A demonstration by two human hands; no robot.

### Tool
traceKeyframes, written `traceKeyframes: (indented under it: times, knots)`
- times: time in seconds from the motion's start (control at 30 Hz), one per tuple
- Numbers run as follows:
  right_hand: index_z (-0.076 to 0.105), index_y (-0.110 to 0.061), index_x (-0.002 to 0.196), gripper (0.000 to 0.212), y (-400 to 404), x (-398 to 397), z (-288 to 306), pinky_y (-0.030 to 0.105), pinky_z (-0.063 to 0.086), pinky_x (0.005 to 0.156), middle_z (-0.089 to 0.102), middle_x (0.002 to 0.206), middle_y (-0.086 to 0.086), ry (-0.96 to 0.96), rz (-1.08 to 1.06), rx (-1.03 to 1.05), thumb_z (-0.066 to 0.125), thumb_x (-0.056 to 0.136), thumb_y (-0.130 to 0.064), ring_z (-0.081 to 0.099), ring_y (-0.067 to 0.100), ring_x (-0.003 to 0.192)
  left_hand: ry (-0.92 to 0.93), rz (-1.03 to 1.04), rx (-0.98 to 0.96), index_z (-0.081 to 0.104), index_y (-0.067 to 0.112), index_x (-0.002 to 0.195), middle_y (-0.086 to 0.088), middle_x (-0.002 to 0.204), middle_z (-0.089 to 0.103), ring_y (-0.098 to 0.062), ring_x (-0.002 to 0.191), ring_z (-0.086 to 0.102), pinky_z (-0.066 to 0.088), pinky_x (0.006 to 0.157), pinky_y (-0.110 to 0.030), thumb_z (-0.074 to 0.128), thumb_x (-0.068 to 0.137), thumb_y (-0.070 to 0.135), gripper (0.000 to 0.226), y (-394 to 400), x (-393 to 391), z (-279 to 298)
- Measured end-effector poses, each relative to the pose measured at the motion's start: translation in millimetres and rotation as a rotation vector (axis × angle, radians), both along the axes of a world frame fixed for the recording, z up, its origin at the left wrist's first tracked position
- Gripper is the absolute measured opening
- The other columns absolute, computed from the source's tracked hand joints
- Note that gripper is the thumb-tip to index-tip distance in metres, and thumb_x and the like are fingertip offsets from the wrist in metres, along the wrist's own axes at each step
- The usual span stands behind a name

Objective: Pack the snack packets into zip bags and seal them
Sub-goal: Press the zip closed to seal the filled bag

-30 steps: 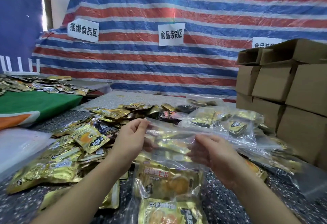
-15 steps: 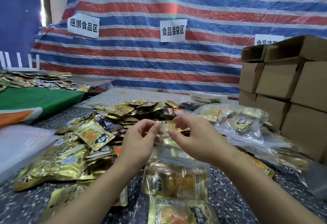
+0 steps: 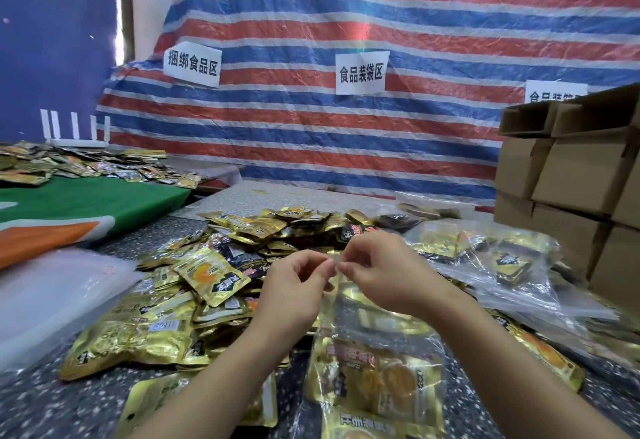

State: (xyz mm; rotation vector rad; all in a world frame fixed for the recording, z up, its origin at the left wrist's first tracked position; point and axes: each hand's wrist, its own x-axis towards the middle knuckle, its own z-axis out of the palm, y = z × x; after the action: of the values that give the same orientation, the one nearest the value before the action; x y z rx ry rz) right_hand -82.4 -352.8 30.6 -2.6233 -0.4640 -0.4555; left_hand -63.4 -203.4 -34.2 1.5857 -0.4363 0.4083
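Head view looks down over a speckled dark table (image 3: 41, 400) backed by a red, white and blue striped tarp (image 3: 415, 23) carrying white paper signs (image 3: 361, 72). Brown cardboard boxes (image 3: 581, 175) are stacked at the right edge. A broad heap of gold snack packets (image 3: 180, 303) spreads across the left and middle of the table, and filled clear bags (image 3: 495, 265) lie to the right, near the boxes. Directly below the hands hangs the zip bag (image 3: 377, 366), clear plastic with gold packets inside, its lower part resting on the table close to the camera and its top edge raised between the fingertips. The left hand (image 3: 294, 286) pinches that top edge with thumb and forefinger, remaining fingers curled. The right hand (image 3: 384, 272) pinches the same edge just beside it, so the two sets of fingertips nearly touch at the middle of the bag's mouth.
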Motion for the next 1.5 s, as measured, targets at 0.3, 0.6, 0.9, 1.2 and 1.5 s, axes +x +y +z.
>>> traceKeyframes:
  times: [0.3,0.6,0.9,1.2,1.5]
  knots:
    - [0.052,-0.031,0.071,0.028,5.8,1.1,-4.3,0.022,0.032,0.052,0.055,0.071,-0.012,-0.013,-0.040,-0.051,0.062,0.096,-0.030,0.049,0.004,0.062,0.010,0.066,0.055,0.070,0.027,0.078,0.014,0.071,0.070,0.000,0.064,0.066,0.049,0.057,-0.012,0.063,0.095,0.016,0.021,-3.5,0.9,-1.8]
    - [0.060,-0.027,0.078,0.019,9.6,-3.1,0.9,0.026,0.039,0.054,0.060,0.073,-0.009,0.001,-0.076,-0.075,0.061,0.096,-0.031,0.054,0.008,0.066,-0.024,0.137,0.089,0.068,0.027,0.078,0.015,0.075,0.069,-0.001,0.066,0.063,0.048,0.058,-0.012,0.060,0.096,0.018,0.022,-3.9,-4.4,-1.4]
    - [0.061,-0.030,0.073,0.022,-0.6,-1.4,5.3,0.022,0.040,0.056,0.062,0.075,-0.011,0.060,-0.054,-0.060,0.064,0.095,-0.025,0.057,0.004,0.070,0.088,0.070,-0.003,0.068,0.021,0.082,0.008,0.073,0.070,-0.003,0.063,0.065,0.051,0.059,-0.017,0.062,0.096,0.022,0.015,-4.1,-1.5,0.6]
    - [0.059,-0.029,0.070,0.025,-0.8,-0.7,7.5,0.022,0.040,0.054,0.062,0.069,-0.011,0.092,-0.031,-0.051,0.067,0.094,-0.028,0.056,0.005,0.064,0.104,0.009,0.032,0.072,0.023,0.080,0.008,0.073,0.073,-0.001,0.062,0.065,0.047,0.055,-0.012,0.064,0.095,0.018,0.018,-4.2,-4.8,2.2]
    - [0.054,-0.028,0.073,0.025,5.3,-1.6,-0.3,0.023,0.030,0.048,0.054,0.070,-0.010,0.068,-0.076,-0.084,0.061,0.097,-0.031,0.047,0.005,0.058,0.067,0.070,0.042,0.071,0.027,0.076,0.009,0.070,0.072,0.000,0.060,0.064,0.048,0.055,-0.012,0.065,0.094,0.017,0.021,-3.5,-6.9,2.7]
